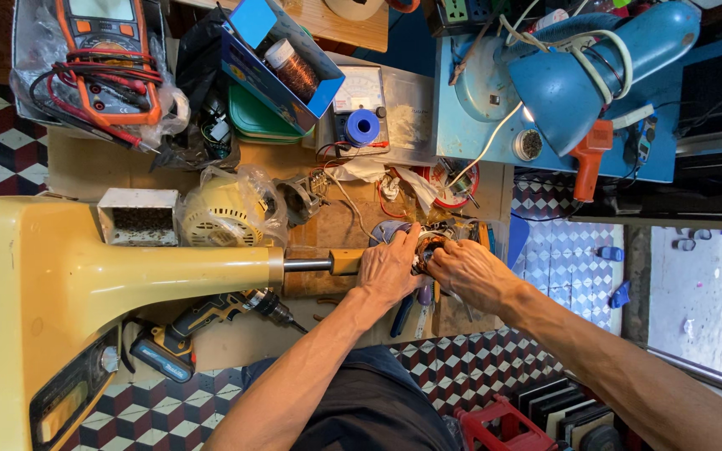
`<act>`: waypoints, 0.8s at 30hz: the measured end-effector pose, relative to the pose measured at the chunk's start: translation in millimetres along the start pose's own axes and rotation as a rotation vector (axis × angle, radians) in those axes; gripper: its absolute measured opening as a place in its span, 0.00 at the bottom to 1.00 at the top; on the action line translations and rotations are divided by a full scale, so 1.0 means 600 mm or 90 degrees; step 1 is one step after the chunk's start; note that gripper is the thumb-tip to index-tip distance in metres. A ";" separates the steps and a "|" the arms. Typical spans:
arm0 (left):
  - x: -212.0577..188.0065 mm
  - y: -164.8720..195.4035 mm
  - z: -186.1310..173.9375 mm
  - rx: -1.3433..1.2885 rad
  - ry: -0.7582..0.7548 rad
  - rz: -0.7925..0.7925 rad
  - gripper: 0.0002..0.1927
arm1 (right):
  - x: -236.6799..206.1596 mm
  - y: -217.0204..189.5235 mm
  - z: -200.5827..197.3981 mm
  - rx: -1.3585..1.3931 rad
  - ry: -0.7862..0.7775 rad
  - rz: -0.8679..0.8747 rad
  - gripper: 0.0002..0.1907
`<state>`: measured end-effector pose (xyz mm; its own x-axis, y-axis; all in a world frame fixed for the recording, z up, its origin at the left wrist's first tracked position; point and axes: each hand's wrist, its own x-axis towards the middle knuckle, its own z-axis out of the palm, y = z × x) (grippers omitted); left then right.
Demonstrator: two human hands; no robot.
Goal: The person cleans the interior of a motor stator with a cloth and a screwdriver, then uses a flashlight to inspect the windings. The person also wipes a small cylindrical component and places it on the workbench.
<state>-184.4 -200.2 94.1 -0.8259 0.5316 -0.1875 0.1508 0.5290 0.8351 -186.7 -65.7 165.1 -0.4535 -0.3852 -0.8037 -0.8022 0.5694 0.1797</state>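
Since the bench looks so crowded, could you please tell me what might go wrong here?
1. Both hands, left hand and right hand, work on a small copper-wound part; the fine windings could get nicked.
2. Loose wires lie right beside it and might snag.
3. The cordless drill sits at the table edge and could be knocked off.

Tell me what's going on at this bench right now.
A person is working with both bare hands on a small copper-wound motor part at the middle of a cluttered wooden workbench. The left hand and the right hand close around it from either side. A cream fan stand lies across the bench beside them, a cordless drill rests below it, and a blue desk lamp shines from above.
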 end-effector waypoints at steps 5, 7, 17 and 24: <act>-0.003 -0.002 -0.001 -0.006 0.022 0.017 0.56 | 0.002 0.004 0.007 0.054 -0.004 0.015 0.11; -0.003 -0.002 -0.001 -0.004 0.033 0.024 0.56 | 0.002 0.003 0.009 0.060 0.023 0.015 0.10; 0.000 -0.009 0.013 0.002 0.040 0.031 0.57 | 0.016 0.010 0.005 0.302 0.028 0.249 0.16; 0.006 -0.019 0.032 0.007 0.028 0.021 0.57 | 0.030 0.006 0.028 0.410 0.007 0.421 0.16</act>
<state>-178.4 -191.7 73.7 -0.8436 0.5190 -0.1374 0.1833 0.5191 0.8348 -191.3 -58.2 141.9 -0.7487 0.1572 -0.6440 -0.0093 0.9689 0.2473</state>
